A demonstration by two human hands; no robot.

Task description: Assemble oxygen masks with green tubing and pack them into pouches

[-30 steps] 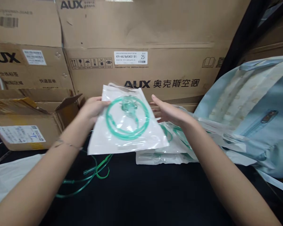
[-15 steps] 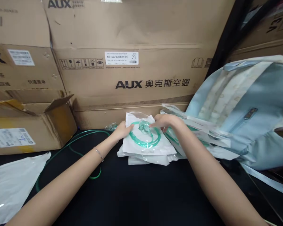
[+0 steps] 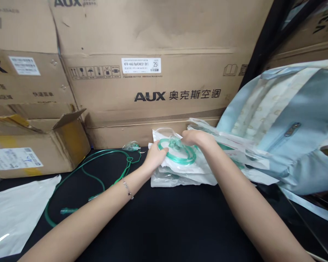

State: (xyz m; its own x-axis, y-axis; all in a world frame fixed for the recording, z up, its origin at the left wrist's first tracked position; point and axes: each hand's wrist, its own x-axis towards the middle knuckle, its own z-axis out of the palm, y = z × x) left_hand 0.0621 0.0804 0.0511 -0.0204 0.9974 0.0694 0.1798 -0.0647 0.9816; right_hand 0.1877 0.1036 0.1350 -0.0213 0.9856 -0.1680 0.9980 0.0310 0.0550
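A clear plastic pack holding an oxygen mask with coiled green tubing (image 3: 182, 158) lies on top of a stack of similar packs. My left hand (image 3: 156, 154) is closed on its left edge, thumb over the tubing. My right hand (image 3: 192, 138) is curled at the pack's upper right, its fingertips mostly hidden by the hand itself. Left of the stack, an unwrapped oxygen mask (image 3: 131, 146) rests against the large carton, with loose green tubing (image 3: 79, 165) looping across the black table (image 3: 164, 222).
An open cardboard box (image 3: 41, 145) stands at the left, with a white plastic bag (image 3: 16, 214) in front. Large AUX cartons (image 3: 153, 40) form a wall behind. More packs (image 3: 235, 145) lean against a light blue backpack (image 3: 297, 120) at the right.
Both hands and the top pack have shifted; the left hand and pack moved right on the stack. More of the loose mask and tubing at the left now shows.
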